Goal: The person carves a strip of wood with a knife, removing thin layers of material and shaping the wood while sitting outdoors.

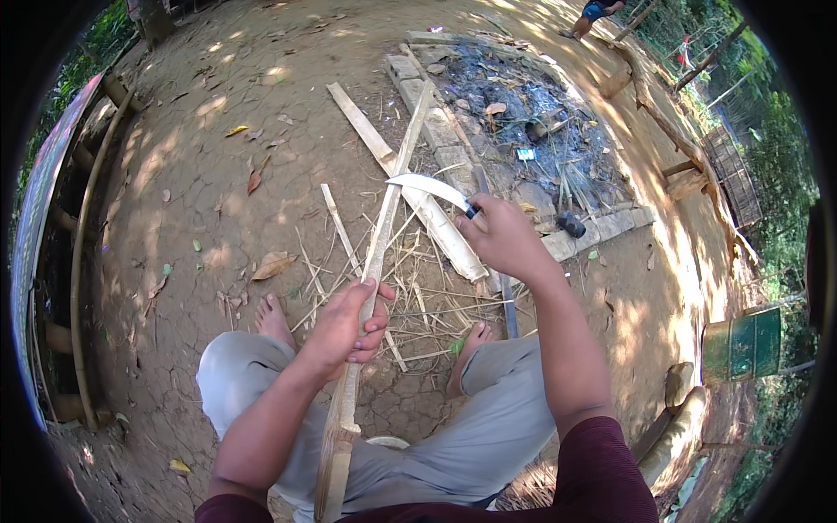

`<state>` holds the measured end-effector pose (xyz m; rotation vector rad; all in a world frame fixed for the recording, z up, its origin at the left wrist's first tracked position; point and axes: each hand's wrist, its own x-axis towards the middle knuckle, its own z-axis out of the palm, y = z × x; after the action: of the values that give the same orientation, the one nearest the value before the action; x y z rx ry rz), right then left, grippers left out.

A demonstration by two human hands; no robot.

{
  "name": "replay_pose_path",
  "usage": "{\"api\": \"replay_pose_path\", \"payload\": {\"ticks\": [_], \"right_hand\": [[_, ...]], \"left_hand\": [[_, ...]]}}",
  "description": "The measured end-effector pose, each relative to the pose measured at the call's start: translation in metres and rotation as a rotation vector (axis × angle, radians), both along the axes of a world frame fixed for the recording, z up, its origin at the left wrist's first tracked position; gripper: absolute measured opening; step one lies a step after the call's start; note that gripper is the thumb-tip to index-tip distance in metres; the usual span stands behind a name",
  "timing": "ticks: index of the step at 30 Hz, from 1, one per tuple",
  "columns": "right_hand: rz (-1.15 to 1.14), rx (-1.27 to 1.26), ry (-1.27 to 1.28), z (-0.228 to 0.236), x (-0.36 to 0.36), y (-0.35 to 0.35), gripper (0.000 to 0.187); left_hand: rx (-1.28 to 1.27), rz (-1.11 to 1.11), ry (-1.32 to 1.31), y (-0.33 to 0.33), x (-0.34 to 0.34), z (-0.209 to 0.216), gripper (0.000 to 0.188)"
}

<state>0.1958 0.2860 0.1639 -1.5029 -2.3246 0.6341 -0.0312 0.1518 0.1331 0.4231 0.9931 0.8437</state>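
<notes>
My left hand (350,324) is closed around a long split bamboo strip (384,218), which slants from my lap away over the ground. In my right hand (503,234) is a curved knife (433,186) with a pale blade and a dark handle. The blade lies across the strip well beyond my left hand, its tip at the strip's far side. Below it on the ground lies a wider split bamboo piece (442,228). Thin bamboo shavings (418,301) and a narrow bamboo stick (338,222) are scattered between my bare feet.
A brick-edged fire pit (532,113) with ash and litter lies ahead to the right. A dark flat bar (509,305) rests by my right foot. Bamboo rails (80,261) stand at left, a green drum (741,347) at right. Another person (589,19) is far off.
</notes>
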Motion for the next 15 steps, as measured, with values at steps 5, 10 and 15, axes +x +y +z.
{"api": "replay_pose_path", "payload": {"ticks": [5,10,15], "right_hand": [[0.178,-0.051,-0.028,0.001,-0.032,-0.027,0.024],[0.128,-0.075,0.006,0.01,-0.053,-0.044,0.027],[0.159,-0.045,0.007,0.05,-0.069,-0.065,0.027]], "left_hand": [[0.11,0.031,-0.051,0.001,-0.016,-0.002,0.033],[0.159,0.051,-0.017,-0.002,-0.021,0.01,0.035],[0.157,0.062,-0.055,-0.011,-0.024,0.041,0.035]]}}
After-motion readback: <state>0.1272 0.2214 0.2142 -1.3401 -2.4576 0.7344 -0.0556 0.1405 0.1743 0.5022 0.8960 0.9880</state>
